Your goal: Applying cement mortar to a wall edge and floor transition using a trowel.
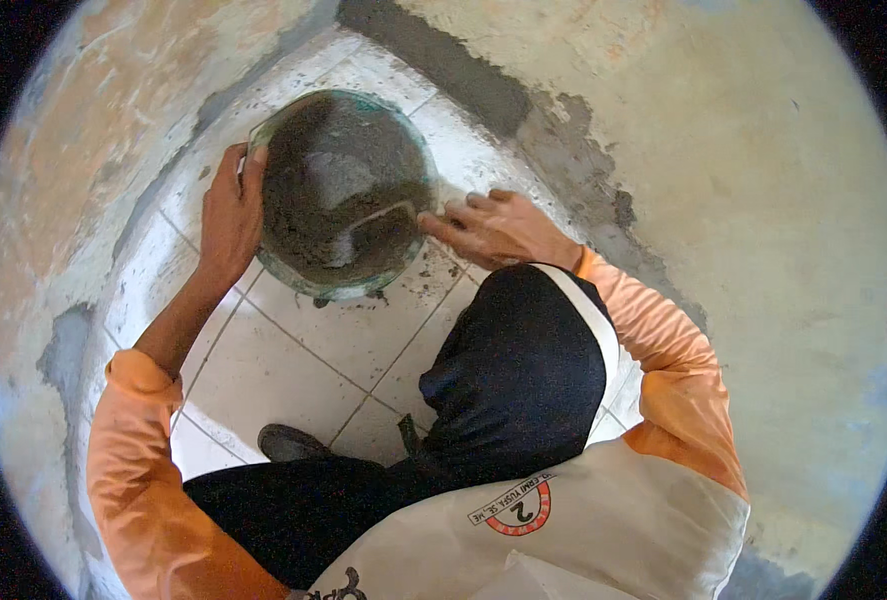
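Observation:
A round greenish basin [341, 292] of wet grey mortar [348, 170] stands on the tiles in front of me. My left hand [233, 205] grips its left rim, the thumb over the edge and the fingers outside. At the right rim, my right hand [498, 228] is closed, fingers curled and slightly blurred. From it a mortar-coated trowel [378, 214] reaches into the basin; its straight, pale edge shows against the mix, while the handle is hidden in the hand.
White floor tiles [303, 335] are spotted with mortar crumbs around the basin. Plastered walls meet beyond it, with a dark fresh mortar strip [443, 65] along the right wall's base. My bent knee [523, 360] rises close below my right hand; my shoe [291, 442] is at lower left.

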Demonstrator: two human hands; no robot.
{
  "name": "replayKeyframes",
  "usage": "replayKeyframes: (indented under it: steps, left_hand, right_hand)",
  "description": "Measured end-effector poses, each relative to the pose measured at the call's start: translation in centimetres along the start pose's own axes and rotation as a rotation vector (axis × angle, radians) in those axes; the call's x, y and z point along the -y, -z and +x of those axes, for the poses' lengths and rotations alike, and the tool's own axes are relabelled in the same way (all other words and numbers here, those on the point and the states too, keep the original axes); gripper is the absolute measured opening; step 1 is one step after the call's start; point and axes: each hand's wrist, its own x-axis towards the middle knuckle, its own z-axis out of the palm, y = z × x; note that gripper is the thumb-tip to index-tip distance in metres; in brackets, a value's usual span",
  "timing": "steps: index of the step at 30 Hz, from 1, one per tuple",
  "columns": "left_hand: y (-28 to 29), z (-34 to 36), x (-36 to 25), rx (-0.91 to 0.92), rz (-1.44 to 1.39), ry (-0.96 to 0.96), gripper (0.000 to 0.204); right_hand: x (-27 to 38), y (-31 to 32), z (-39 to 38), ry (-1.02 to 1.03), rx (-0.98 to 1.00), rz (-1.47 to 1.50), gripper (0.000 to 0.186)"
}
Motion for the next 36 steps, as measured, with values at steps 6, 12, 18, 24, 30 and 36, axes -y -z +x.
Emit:
replayKeyframes:
  steps: [6,12,18,24,30,36]
  left_hand:
    - [-1.1,-0.5,-2.5,0.045,0.005,-0.096,0.049]
    - [-2.1,-1.3,-6.4,0.203,0.005,-0.101,0.045]
    - [-2.1,-0.2,-4.0,0.059,0.032,-0.156,0.049]
    - [-1.3,-0.1,-4.5,0.073,0.003,-0.093,0.045]
    - [-0.5,0.8,-1.1,0.06,-0.029,-0.098,0.048]
    - [4.6,2.6,10.8,0.092,-0.083,0.174,0.048]
  right_hand:
    - [0.2,3.1,-0.5,-0.287,0.013,-0.153,0.057]
    - [1.0,0.8,-0.8,-0.342,0.108,0.078,0.052]
    - [5.6,-1.9,0.7,-0.433,0.106,0.521,0.047]
    - [4.1,-1.2,2.2,-0.718,0.21,1.108,0.051]
    - [2.9,-1.3,-2.0,-0.769,0.037,1.34,0.049]
    - [-0.2,-1.7,-7.9,-0.628,-0.091,1.215,0.046]
